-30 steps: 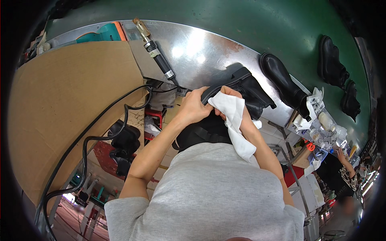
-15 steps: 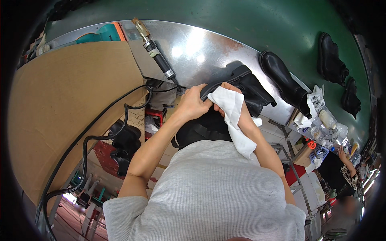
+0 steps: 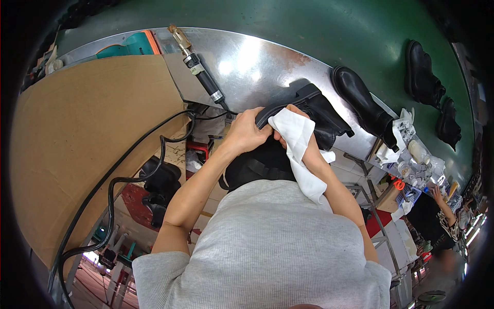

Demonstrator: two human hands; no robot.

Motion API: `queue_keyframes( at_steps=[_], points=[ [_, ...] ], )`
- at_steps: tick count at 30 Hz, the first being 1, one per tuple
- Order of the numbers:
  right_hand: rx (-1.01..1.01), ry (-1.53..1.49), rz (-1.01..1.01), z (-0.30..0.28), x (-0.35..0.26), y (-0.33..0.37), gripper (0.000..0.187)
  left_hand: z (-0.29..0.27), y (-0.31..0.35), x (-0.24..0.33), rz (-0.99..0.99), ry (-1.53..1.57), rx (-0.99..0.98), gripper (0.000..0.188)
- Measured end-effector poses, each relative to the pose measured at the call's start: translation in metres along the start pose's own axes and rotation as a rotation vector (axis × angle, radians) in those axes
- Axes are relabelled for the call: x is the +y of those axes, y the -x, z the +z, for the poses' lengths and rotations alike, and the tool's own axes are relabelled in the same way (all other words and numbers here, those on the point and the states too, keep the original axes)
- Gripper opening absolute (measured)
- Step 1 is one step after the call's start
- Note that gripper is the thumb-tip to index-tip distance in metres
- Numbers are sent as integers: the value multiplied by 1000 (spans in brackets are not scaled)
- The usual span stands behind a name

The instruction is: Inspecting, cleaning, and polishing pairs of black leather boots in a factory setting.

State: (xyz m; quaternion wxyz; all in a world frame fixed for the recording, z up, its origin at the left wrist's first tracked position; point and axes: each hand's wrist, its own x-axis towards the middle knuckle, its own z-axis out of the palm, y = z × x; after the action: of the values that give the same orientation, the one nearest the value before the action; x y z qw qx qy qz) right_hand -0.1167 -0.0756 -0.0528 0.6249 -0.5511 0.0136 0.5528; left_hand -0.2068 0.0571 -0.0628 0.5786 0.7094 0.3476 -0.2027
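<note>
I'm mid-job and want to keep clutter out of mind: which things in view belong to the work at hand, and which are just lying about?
In hand:
- black boot, gripped by the left hand
- white cloth, in the right hand

Lying about:
- corded tool
- boot to the right
- two farther boots
- cardboard sheet

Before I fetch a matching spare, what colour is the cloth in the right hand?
White; the cloth shows best in the head view.
</note>
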Motion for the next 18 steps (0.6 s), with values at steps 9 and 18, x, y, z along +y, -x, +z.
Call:
queue_keyframes(
  at_steps=[9,18],
  points=[
    [15,21,-8,4,1,0,17,-1,-1,0,8,-32,0,37],
    [-18,32,18,1,0,-1,17,-2,0,3,-12,-44,-9,41]
  ],
)
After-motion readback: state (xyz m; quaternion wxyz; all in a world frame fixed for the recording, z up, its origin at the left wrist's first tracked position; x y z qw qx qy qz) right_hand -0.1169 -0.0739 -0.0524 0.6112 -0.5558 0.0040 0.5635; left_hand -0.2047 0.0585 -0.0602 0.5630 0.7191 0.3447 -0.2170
